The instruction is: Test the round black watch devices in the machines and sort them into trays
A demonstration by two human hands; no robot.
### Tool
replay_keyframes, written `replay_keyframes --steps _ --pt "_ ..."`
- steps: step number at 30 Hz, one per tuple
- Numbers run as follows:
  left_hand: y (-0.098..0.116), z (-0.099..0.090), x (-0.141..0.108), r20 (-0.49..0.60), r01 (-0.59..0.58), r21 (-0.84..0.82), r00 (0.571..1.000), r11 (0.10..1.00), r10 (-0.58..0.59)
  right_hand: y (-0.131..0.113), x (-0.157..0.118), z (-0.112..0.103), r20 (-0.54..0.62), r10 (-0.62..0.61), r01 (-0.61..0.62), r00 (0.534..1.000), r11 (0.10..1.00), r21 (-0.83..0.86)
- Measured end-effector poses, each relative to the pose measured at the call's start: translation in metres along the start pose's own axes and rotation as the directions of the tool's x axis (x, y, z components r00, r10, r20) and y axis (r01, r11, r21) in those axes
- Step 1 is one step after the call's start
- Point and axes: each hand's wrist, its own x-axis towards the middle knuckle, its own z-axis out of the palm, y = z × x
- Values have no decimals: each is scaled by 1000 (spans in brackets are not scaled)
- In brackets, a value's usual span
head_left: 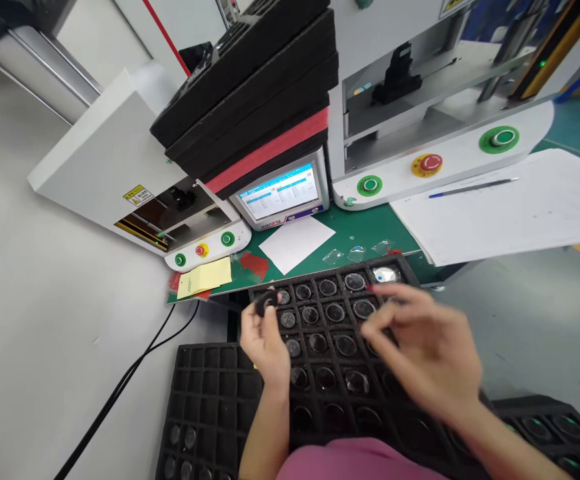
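My left hand [269,337] pinches a small black round part [266,303] between thumb and fingers, above the far left corner of a black foam tray [323,363]. My right hand [427,343] hovers over the tray's right side, somewhat blurred, its fingers apart and nothing visible in them. Under the hands, the tray's square pockets hold round glassy discs, such as the clear-rimmed disc [355,283] near my right fingertips. A shiny silvery disc [386,275] lies in the far right corner pocket.
A second foam tray [210,387] sits lower left; another tray [545,427] is lower right. Behind are two white machines with buttons, a small screen [283,193] and stacked black foam trays [250,100]. A pen [473,188] rests on papers [510,213] at right.
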Motion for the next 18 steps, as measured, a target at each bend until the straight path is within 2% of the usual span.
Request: replay_keyframes --steps 1,2,3,5,8,11,14,16,18 --pt "-3 -2 6 -55 33 -41 998 999 -35 25 12 -4 -26 18 -20 999 997 -76" --pt "-5 -4 10 -70 54 -71 996 996 -59 51 26 -8 -21 102 -104 995 981 -165" --pt "-6 -7 12 -56 71 -86 996 994 -76 79 40 -11 12 214 -202 977 940 -276" --pt "-7 -13 13 17 117 -73 993 990 -116 126 67 -11 42 285 -252 958 901 -354" --pt "-8 -23 11 65 201 -80 978 976 -196 168 91 1 87 336 -268 938 860 -434" --pt "-11 -31 13 76 328 -219 945 919 -319 181 94 18 80 386 -301 919 817 -492" --pt "-11 -35 16 174 497 -337 868 800 -466 182 95 27 56 447 -359 893 782 -510" --pt "-11 -37 17 242 586 -342 810 734 -534 179 99 29 54 476 -389 878 775 -499" --pt "-11 -37 15 266 618 -312 786 722 -558 171 105 28 62 484 -403 873 786 -470"
